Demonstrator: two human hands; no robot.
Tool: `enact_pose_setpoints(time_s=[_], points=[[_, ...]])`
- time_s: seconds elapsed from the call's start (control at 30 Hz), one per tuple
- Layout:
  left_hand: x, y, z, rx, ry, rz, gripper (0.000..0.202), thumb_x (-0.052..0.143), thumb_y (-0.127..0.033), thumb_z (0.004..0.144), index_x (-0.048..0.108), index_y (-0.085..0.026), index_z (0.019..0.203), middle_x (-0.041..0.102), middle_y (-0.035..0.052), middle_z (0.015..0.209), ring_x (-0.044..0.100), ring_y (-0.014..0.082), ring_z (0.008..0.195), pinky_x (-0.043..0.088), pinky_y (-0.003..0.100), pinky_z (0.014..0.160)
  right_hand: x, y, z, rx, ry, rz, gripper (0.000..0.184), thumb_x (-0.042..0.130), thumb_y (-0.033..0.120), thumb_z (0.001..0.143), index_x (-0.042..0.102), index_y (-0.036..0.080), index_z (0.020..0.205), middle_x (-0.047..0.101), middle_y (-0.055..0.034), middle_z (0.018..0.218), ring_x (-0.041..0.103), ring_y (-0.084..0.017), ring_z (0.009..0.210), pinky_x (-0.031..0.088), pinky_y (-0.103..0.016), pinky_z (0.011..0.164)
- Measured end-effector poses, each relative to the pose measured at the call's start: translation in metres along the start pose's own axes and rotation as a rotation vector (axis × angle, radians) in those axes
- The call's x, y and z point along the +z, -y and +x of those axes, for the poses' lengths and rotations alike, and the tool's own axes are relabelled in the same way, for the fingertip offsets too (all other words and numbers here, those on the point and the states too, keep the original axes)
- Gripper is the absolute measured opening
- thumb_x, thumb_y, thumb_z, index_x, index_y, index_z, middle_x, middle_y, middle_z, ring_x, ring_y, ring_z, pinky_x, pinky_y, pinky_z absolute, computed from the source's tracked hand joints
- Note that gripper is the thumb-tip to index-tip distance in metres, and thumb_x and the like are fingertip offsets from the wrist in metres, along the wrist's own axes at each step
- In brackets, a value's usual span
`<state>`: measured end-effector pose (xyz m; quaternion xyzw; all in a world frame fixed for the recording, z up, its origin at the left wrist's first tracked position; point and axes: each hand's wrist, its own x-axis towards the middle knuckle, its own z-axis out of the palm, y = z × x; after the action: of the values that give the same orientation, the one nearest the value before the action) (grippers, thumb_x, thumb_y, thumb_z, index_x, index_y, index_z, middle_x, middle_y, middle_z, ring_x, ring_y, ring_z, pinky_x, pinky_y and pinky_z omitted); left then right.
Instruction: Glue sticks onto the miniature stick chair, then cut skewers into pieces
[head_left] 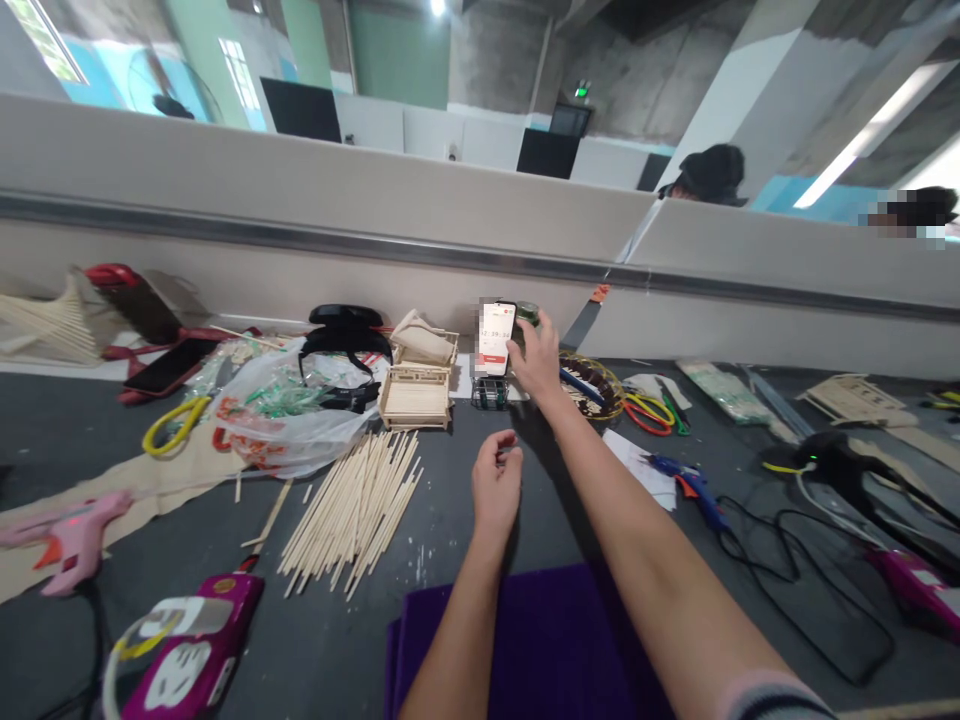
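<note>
My right hand [537, 360] reaches to the back of the table and grips the right edge of a smartphone [495, 338], thumb at its screen. The phone stands upright in a small black wire stand [490, 391], with a timer-like display lit. A green jar [528, 312] is just behind it, partly hidden by my fingers. Lower down, my left hand [497, 478] hovers over the dark table, loosely curled, thumb apart, holding nothing. To its left lies a spread pile of thin wooden sticks [356, 510]. A small stick-built wooden model [416, 395] stands near the phone.
A plastic bag [277, 410], a pink glue gun [71, 535] and a magenta power bank [199, 645] lie left. Purple cloth [555, 640] is in front. Right are a round basket [619, 385], a blue glue gun [694, 487] and cables [787, 580]. A partition [300, 190] runs behind.
</note>
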<state>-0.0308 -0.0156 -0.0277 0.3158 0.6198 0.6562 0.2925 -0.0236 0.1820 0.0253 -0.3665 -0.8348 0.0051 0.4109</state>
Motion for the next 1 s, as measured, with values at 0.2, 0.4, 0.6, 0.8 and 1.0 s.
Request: enact_pose_setpoints(time_s=[0.2, 0.4, 0.6, 0.8, 1.0], points=[[-0.01, 0.001, 0.006, 0.042, -0.051, -0.01, 0.024, 0.052, -0.023, 0.084, 0.062, -0.017, 0.105, 0.07, 0.0094, 0.101, 0.066, 0.0158, 0.082, 0.054, 0.031, 0.078, -0.033, 0.027, -0.076, 0.039, 0.071, 0.221, 0.03, 0.043, 0.023, 0.089, 0.062, 0.017, 0.112, 0.054, -0.0157, 0.127, 0.05, -0.027, 0.123, 0.042, -0.044, 0.104], [-0.039, 0.0, 0.007, 0.165, -0.163, 0.26, 0.023, 0.051, -0.022, 0.084, 0.062, -0.017, 0.103, 0.068, 0.0102, 0.103, 0.064, 0.0194, 0.091, 0.051, 0.036, 0.085, -0.034, 0.072, -0.164, 0.096, 0.277, 0.409, 0.029, 0.042, 0.019, 0.088, 0.066, 0.02, 0.104, 0.067, -0.011, 0.105, 0.064, -0.021, 0.097, 0.054, -0.034, 0.087], [-0.097, -0.01, -0.014, 0.28, -0.247, 0.751, 0.027, 0.05, -0.025, 0.085, 0.062, -0.018, 0.108, 0.064, 0.0125, 0.107, 0.058, 0.0281, 0.104, 0.046, 0.046, 0.094, -0.024, 0.085, -0.196, 0.025, 0.298, 0.494, 0.031, 0.041, 0.014, 0.086, 0.068, 0.02, 0.099, 0.07, -0.0093, 0.099, 0.066, -0.02, 0.094, 0.054, -0.032, 0.086], [-0.142, -0.015, -0.036, 0.279, -0.332, 1.091, 0.032, 0.049, -0.026, 0.084, 0.06, -0.015, 0.112, 0.059, 0.0163, 0.114, 0.051, 0.0337, 0.114, 0.041, 0.048, 0.1, -0.018, 0.077, -0.193, 0.095, 0.265, 0.539, 0.032, 0.04, 0.012, 0.082, 0.068, 0.021, 0.096, 0.07, -0.008, 0.092, 0.068, -0.02, 0.08, 0.055, -0.031, 0.076], [-0.122, -0.009, -0.036, 0.28, -0.28, 1.099, 0.032, 0.051, -0.027, 0.082, 0.06, -0.016, 0.112, 0.059, 0.016, 0.111, 0.053, 0.0326, 0.113, 0.042, 0.047, 0.099, -0.017, 0.08, -0.195, 0.145, 0.348, 0.563, 0.031, 0.042, 0.011, 0.082, 0.068, 0.021, 0.095, 0.07, -0.0066, 0.089, 0.068, -0.019, 0.079, 0.054, -0.029, 0.073]])
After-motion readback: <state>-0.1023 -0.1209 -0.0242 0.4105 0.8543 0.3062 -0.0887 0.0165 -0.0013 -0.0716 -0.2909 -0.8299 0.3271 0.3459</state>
